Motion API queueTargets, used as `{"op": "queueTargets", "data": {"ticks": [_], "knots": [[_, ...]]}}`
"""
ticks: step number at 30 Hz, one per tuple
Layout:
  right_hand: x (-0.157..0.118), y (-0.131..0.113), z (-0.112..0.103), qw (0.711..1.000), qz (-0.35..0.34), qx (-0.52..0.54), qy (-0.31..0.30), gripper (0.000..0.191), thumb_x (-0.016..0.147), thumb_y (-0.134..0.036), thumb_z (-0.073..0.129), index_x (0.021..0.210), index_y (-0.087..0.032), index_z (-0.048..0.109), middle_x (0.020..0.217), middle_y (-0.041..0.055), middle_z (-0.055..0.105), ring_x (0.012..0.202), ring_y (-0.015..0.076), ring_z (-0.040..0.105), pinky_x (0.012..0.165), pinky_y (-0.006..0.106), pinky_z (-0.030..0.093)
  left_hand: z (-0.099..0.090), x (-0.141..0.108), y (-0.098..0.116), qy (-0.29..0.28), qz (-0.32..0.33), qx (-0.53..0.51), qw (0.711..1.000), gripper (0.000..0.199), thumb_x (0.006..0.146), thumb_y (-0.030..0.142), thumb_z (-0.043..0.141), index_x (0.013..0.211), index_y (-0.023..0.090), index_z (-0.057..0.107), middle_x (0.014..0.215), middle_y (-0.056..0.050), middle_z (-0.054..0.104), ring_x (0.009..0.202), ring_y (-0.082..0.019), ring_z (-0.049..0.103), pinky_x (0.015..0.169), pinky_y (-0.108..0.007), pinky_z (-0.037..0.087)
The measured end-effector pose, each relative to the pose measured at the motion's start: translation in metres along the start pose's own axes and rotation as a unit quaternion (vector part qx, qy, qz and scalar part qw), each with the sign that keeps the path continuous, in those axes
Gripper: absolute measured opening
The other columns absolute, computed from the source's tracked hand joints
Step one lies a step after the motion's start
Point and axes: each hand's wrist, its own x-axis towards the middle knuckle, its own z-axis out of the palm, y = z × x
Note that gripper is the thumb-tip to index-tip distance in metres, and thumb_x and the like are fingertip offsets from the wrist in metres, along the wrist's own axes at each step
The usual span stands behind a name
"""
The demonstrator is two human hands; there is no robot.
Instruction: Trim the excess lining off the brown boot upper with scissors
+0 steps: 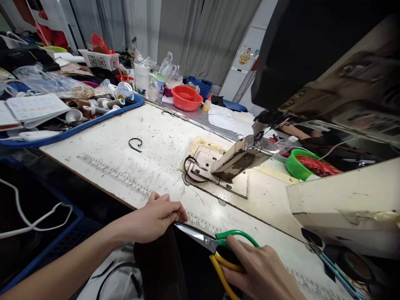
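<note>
My left hand point(154, 216) pinches the top edge of a dark brown piece of material point(159, 262) at the near edge of the white worktable point(125, 146). In my right hand point(261, 271) are scissors point(215, 246) with green and yellow handles; their blades point left and the tips reach my left fingertips and the material. A thin black strip point(190, 171) loops under the foot of the sewing machine point(243, 156) at the table's middle.
A curled black scrap point(135, 144) lies on the table. A blue tray point(71, 129) of spools and papers sits at left, a red basket point(186, 98) at back, a green bowl point(296, 164) at right. White cables point(34, 218) hang below left.
</note>
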Motion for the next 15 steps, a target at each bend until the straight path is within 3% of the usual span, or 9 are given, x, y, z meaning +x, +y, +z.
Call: {"op": "queueTargets", "data": {"ticks": [5,7,8,11,13,15], "knots": [[0.001,-0.003,0.007,0.995,0.056,0.044,-0.067,0.024,0.083,-0.027,0.071,0.090,-0.024,0.048,0.071,-0.0056,0.067,0.060,0.0178,0.069,0.048,0.026,0.034,0.000,-0.001,-0.008,0.022,0.035,-0.002,0.999,0.040,0.102,0.047,0.029,0.110,0.029,0.064,0.105,-0.005,0.057,0.108,-0.027,0.036,0.106,-0.049,0.027],[0.006,-0.003,0.010,0.992,0.076,0.063,-0.080,0.026,0.082,-0.031,0.074,0.084,-0.024,0.049,0.070,-0.0057,0.066,0.059,0.0170,0.068,0.047,0.025,0.030,-0.004,-0.005,-0.008,0.007,0.055,0.021,0.998,0.031,0.098,0.046,0.041,0.115,0.031,0.062,0.106,-0.004,0.056,0.110,-0.027,0.038,0.108,-0.050,0.027],[0.008,-0.004,0.011,0.992,0.082,0.066,-0.075,0.029,0.081,-0.034,0.077,0.081,-0.024,0.050,0.068,-0.0056,0.065,0.058,0.0169,0.067,0.046,0.026,0.028,-0.006,-0.007,-0.007,-0.008,0.062,0.036,0.997,0.028,0.094,0.042,0.050,0.119,0.033,0.060,0.109,-0.003,0.056,0.113,-0.027,0.039,0.110,-0.050,0.026],[0.011,-0.006,0.004,0.990,0.109,0.087,-0.037,0.033,0.071,-0.030,0.085,0.076,-0.023,0.053,0.063,-0.0074,0.062,0.055,0.0140,0.061,0.047,0.024,0.023,-0.010,-0.009,-0.005,-0.050,0.036,0.076,0.995,0.056,0.077,0.025,0.063,0.131,0.037,0.053,0.128,-0.002,0.053,0.130,-0.029,0.033,0.118,-0.051,0.017],[0.003,-0.003,-0.004,0.982,0.138,0.129,-0.014,0.029,0.067,-0.021,0.083,0.075,-0.023,0.055,0.059,-0.0097,0.056,0.052,0.0096,0.053,0.047,0.021,0.023,-0.010,-0.004,-0.009,-0.043,0.018,0.106,0.993,0.059,0.076,0.031,0.064,0.134,0.037,0.052,0.127,-0.003,0.056,0.130,-0.031,0.037,0.119,-0.052,0.019],[-0.010,0.005,-0.011,0.970,0.192,0.147,0.027,0.023,0.067,-0.017,0.079,0.071,-0.022,0.056,0.057,-0.0097,0.050,0.052,0.0081,0.047,0.047,0.017,0.026,-0.007,0.006,-0.017,-0.008,0.055,0.144,0.988,0.051,0.077,0.048,0.064,0.127,0.038,0.059,0.117,-0.004,0.063,0.119,-0.032,0.048,0.114,-0.051,0.029]]}}
